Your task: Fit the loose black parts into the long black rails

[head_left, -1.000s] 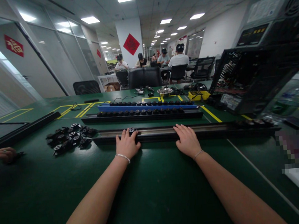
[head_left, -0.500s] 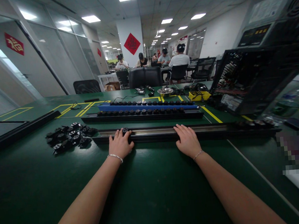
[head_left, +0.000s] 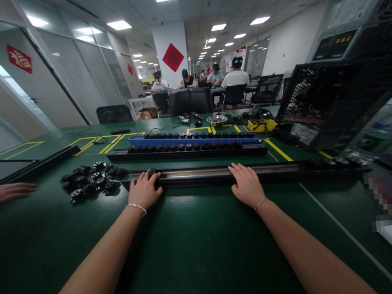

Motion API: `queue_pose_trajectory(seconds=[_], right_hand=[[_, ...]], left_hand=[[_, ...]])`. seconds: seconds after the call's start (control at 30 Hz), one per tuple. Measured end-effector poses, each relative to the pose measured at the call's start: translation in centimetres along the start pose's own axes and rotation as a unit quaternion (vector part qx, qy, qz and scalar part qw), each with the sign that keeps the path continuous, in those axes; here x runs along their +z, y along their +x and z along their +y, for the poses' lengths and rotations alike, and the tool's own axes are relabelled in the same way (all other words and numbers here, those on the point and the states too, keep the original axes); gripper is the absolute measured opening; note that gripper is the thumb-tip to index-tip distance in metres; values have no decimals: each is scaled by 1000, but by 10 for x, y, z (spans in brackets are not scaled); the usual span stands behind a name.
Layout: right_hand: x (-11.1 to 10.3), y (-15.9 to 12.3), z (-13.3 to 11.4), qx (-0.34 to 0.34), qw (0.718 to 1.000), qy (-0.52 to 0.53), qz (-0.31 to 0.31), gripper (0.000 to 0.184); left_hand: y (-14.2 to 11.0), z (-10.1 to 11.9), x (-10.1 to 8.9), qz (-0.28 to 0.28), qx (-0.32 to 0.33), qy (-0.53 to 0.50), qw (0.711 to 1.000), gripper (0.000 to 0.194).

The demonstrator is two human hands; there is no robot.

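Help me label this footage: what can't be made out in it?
In the head view:
- Black part: partly behind the left hand, full shape unclear.
- Black channel rail: the right hand covers one stretch.
- Other person's hand: cut off by the left edge.
- Small dark parts at the rail's right end: too blurred to count.

Left fingers [head_left: 144, 178] touch a black part [head_left: 155, 172], right fingers [head_left: 241, 170] the rail [head_left: 195, 179]
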State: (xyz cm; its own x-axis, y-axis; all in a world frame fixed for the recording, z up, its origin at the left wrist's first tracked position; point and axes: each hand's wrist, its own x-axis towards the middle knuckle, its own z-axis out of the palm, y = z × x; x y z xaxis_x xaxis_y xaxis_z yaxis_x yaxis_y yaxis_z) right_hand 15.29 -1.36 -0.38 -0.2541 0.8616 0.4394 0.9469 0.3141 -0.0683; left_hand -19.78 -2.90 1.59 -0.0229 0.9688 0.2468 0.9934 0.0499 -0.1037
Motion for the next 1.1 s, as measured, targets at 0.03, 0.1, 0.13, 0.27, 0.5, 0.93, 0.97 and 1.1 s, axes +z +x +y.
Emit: queue_pose_trajectory(seconds=[0.03, 0.1, 0.13, 0.27, 0.5, 0.93, 0.97, 1.1], right_hand=[[0, 0, 0, -1, 1000, 0, 0, 56], [1, 0, 0, -3, 1000, 0, 2, 57], [1, 0, 1, -4, 1000, 0, 4, 57], [3, 0, 1, -6, 1000, 0, 13, 57], [5, 0, 2, -7, 1000, -2, 17, 57], [3, -1, 0, -13, 1000, -17, 21, 55], [3, -1, -1, -12, 1000, -18, 20, 55], [1, -1, -2, -9, 1000, -18, 15, 54]], left_hand=[[0, -5, 0, 0, -2, 3, 1000, 54], [1, -12, 1, -5, -8, 10, 1000, 54], [1, -16, 1, -9, -11, 13, 1000, 55], [2, -25, 0, -20, -15, 15, 1000, 56], [4, -42, 0, -28, -32, 2, 999, 54], [13, -103, 11, -63, -16, 8, 998, 61], [13, -105, 11, -63, -17, 6, 998, 62], [12, -111, 8, -68, -31, 3, 997, 62]])
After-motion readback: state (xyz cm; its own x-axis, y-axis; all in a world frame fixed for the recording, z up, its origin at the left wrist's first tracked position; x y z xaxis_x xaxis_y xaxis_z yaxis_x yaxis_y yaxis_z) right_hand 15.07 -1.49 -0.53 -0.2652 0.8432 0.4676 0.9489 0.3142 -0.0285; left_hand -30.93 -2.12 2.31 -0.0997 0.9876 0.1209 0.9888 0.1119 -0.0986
